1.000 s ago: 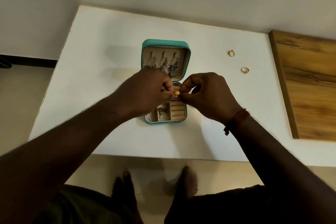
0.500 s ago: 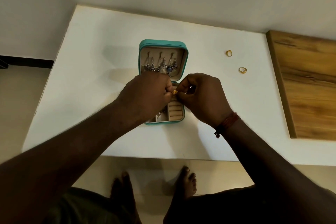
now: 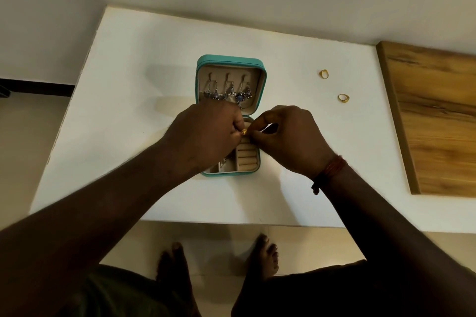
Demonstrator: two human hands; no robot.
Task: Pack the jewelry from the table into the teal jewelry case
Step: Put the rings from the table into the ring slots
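Spotter: Ring (image 3: 244, 132) position is what the coming move turns on. It is small and gold, held between both hands: the left hand (image 3: 206, 134) pinches it from one side, and the thumb and forefinger of the right hand (image 3: 288, 141) pinch it from the other. It sits over the far end of the base of the open teal jewelry case (image 3: 231, 174). Whether it touches the case cannot be told.

Checker: And the place meant for it?

Spotter: Ring rolls (image 3: 246, 157) lie just below the ring and slightly nearer the person, in the right-hand compartment of the base. Each roll runs left to right, and they are stacked near to far. So the band probably has to go straight down, edge-on, into a crosswise groove. The right hand is on the rolls' side, while the left hand covers the left compartments.

Checker: What differs from a second ago?

Spotter: Little. The left hand has slid further over the base and now hides the piece that showed in the left compartment. The gap between the hands has narrowed. The ring is not yet seated. Earrings (image 3: 226, 92) hang in the lid as before. The far gold ring (image 3: 324, 74) and near gold ring (image 3: 343, 98) lie unmoved, well to the right on the white table (image 3: 128, 100).
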